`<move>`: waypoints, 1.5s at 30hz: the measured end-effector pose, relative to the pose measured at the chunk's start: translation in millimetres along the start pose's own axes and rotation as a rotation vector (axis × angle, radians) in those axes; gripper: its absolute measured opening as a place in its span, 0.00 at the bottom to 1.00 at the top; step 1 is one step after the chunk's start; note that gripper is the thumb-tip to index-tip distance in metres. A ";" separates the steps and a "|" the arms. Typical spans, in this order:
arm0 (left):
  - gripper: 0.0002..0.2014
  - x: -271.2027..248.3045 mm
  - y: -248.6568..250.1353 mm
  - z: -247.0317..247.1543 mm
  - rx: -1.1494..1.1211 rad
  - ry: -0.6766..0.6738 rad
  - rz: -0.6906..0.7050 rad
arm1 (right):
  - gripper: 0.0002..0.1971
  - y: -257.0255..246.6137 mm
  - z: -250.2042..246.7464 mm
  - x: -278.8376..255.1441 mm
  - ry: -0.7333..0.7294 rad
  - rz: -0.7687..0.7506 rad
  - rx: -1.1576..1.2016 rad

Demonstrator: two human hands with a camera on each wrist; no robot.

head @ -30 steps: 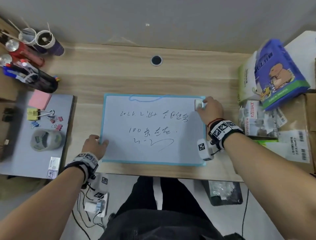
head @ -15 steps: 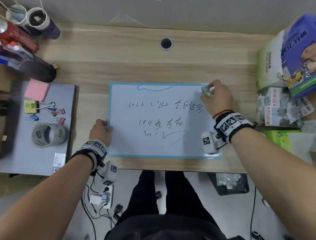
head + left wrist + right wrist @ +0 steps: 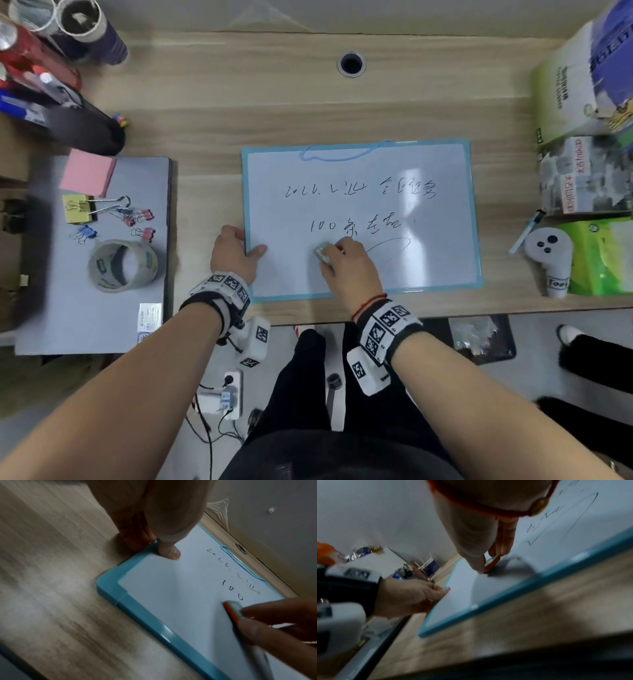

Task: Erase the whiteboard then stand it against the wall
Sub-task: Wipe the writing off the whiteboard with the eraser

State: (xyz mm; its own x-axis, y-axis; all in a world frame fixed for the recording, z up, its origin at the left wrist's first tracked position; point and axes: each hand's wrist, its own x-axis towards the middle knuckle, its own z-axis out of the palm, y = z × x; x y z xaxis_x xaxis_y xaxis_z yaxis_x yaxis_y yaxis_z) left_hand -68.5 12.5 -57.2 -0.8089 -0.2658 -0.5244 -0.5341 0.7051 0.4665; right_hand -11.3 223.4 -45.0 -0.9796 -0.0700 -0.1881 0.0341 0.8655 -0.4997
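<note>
A blue-framed whiteboard lies flat on the wooden desk, with black handwriting in two lines and a curved stroke below. My right hand pinches a small eraser with an orange underside and holds it on the board's lower middle, just under the second line. My left hand grips the board's left edge, thumb on the white surface, fingers at the frame. In the right wrist view the eraser sits flat on the board.
A grey laptop at the left carries a tape roll, binder clips and pink sticky notes. Pen holders stand at the back left. Boxes and packets and a white controller crowd the right. The wall runs behind.
My right hand has carried the eraser from the board's top right corner down to its lower middle. The left hand stays on the left edge. The left end of the bottom stroke is gone.
</note>
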 end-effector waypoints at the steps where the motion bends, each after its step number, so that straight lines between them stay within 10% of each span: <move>1: 0.22 0.3 -0.4 0.4 -0.004 0.004 0.004 | 0.08 -1.7 5.4 -1.4 -0.003 0.001 -0.012; 7: 0.22 1.6 -4.8 2.4 -0.009 0.019 0.013 | 0.09 5.3 15.8 -10.3 0.008 0.010 -0.011; 15: 0.22 4.3 -6.4 1.0 -0.021 -0.007 0.018 | 0.05 94.6 -50.2 -21.4 0.269 0.445 -0.024; 24: 0.22 7.7 -5.4 -0.8 -0.015 -0.022 0.012 | 0.09 40.0 6.6 -40.9 0.061 0.330 0.162; 32: 0.23 8.0 -2.8 -2.9 0.029 -0.032 0.008 | 0.06 80.4 -40.2 -18.6 0.250 0.446 0.022; 39: 0.24 9.7 5.5 -9.7 0.069 -0.082 -0.023 | 0.10 31.3 2.8 -4.0 -0.125 0.226 0.081; 45: 0.23 9.6 5.4 -12.2 0.066 -0.085 -0.023 | 0.04 82.8 -46.2 19.9 0.211 0.379 0.034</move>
State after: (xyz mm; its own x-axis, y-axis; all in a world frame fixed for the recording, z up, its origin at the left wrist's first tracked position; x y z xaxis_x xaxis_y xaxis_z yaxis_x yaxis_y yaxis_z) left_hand -82.2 5.8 -51.0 -0.7711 -0.2276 -0.5946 -0.5329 0.7418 0.4072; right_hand -37.2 316.6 -51.1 -0.9154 0.3557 -0.1884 0.4023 0.7933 -0.4571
